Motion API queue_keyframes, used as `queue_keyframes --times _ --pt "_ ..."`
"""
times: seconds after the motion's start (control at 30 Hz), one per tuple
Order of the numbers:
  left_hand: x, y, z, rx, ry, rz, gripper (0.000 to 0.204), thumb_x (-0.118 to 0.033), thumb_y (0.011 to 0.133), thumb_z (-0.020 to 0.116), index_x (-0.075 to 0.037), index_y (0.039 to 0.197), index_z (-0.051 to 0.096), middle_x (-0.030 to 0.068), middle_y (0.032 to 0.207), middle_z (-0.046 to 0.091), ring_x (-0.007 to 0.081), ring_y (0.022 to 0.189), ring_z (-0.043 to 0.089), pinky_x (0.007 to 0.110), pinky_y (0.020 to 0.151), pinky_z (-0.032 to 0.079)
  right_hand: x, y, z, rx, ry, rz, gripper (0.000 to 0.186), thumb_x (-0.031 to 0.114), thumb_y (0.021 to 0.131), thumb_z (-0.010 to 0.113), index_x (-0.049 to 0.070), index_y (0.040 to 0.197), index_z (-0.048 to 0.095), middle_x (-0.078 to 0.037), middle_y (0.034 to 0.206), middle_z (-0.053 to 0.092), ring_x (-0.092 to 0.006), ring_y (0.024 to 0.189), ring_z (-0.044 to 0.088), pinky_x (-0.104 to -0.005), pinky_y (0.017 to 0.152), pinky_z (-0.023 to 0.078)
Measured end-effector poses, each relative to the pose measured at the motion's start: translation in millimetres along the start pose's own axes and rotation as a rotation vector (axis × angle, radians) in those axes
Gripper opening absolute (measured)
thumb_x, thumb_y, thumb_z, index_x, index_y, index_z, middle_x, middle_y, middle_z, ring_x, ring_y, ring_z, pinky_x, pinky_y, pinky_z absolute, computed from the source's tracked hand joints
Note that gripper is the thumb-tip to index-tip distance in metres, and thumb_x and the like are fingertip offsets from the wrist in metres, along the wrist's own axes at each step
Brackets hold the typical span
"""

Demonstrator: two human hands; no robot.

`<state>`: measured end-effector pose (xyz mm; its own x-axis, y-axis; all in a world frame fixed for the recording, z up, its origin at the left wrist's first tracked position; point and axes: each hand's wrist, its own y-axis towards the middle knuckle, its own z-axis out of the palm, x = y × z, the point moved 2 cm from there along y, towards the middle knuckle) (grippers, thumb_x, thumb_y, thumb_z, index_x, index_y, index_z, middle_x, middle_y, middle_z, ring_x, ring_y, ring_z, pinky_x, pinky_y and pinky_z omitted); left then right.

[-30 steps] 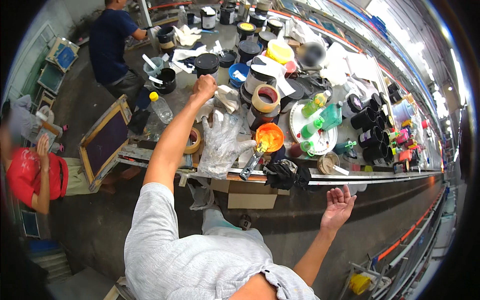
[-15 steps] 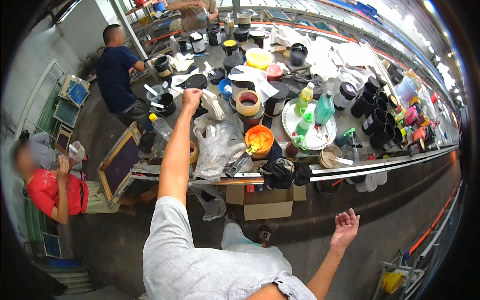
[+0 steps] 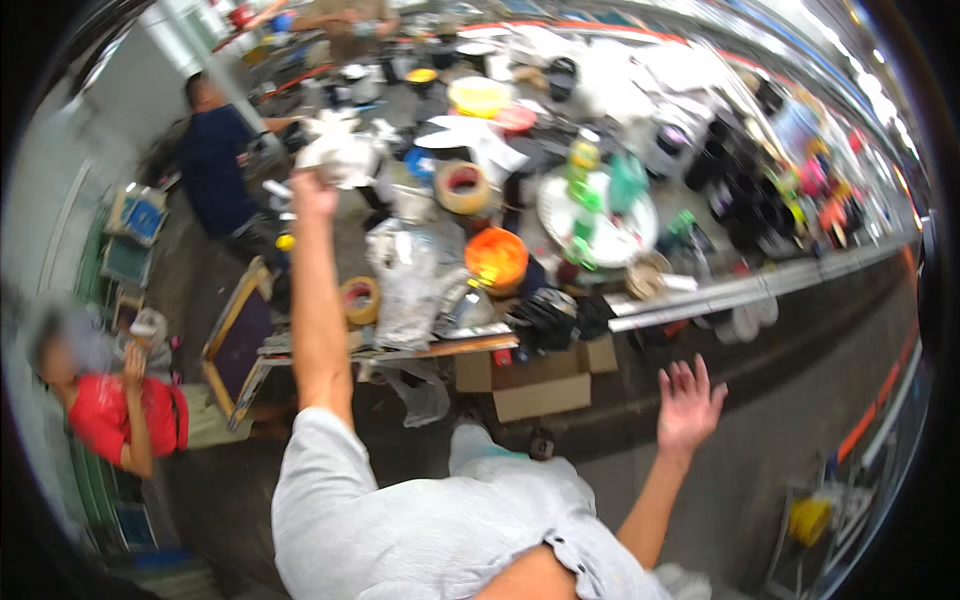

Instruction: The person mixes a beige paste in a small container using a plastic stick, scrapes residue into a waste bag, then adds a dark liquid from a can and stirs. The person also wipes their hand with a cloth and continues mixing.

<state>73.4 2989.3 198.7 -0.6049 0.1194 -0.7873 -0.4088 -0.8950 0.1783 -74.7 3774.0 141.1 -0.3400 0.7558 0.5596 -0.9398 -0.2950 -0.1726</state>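
My left hand point(image 3: 315, 188) is raised over the back-left of the crowded table, closed on a pale cloth or glove point(image 3: 335, 155), blurred by motion. Below it sit a translucent plastic glove point(image 3: 400, 280), a tape roll point(image 3: 359, 298) and an orange paint tub point(image 3: 496, 255). Another tape roll point(image 3: 462, 188) stands further back. My right hand point(image 3: 690, 405) hangs in front of the table's edge, palm up, fingers apart and holding nothing.
People in dark blue point(image 3: 210, 170) and red point(image 3: 110, 410) are at the left, near a framed screen point(image 3: 235, 340); another point(image 3: 345, 25) is behind. A plate of bottles point(image 3: 625, 240) and dark tubs point(image 3: 735, 190) crowd the table. A cardboard box point(image 3: 535, 395) lies below.
My left hand has moved left and up from among the tubs, lifting the pale cloth. My right hand remains open at the front. The view has shifted and is now blurred.
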Motion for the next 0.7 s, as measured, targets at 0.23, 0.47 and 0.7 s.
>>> queue_keyframes --times 0.23,0.47,0.7 --pt "-48 -286 179 0.117 -0.229 -0.211 0.044 -0.023 0.105 0.048 -0.001 0.143 0.048 0.0180 0.144 0.055 0.0341 0.129 0.056 0.053 0.107 0.047 -19 30 68 0.343 0.366 0.207 0.088 0.076 0.090 0.046 0.014 0.151 0.042 -0.019 0.150 0.046 -0.0347 0.143 0.038 -0.0628 0.117 0.026" --pt "71 -483 315 0.515 -0.052 -0.509 0.033 0.002 0.087 0.069 0.001 0.119 0.066 0.0111 0.112 0.071 0.0178 0.088 0.070 0.031 0.082 0.059 -5 24 75 0.487 0.222 0.147 0.094 0.084 0.087 0.041 0.025 0.159 0.029 -0.012 0.163 0.027 -0.0284 0.151 0.019 -0.0593 0.121 0.011" --pt "113 -583 375 0.858 0.589 0.021 0.035 0.009 0.082 0.063 -0.001 0.114 0.074 0.0113 0.098 0.067 0.0171 0.084 0.064 0.029 0.073 0.049 22 24 44 0.413 -0.245 -0.148 0.101 0.086 0.089 0.021 0.019 0.163 0.011 -0.017 0.167 0.015 -0.0327 0.156 0.003 -0.0655 0.117 -0.007"
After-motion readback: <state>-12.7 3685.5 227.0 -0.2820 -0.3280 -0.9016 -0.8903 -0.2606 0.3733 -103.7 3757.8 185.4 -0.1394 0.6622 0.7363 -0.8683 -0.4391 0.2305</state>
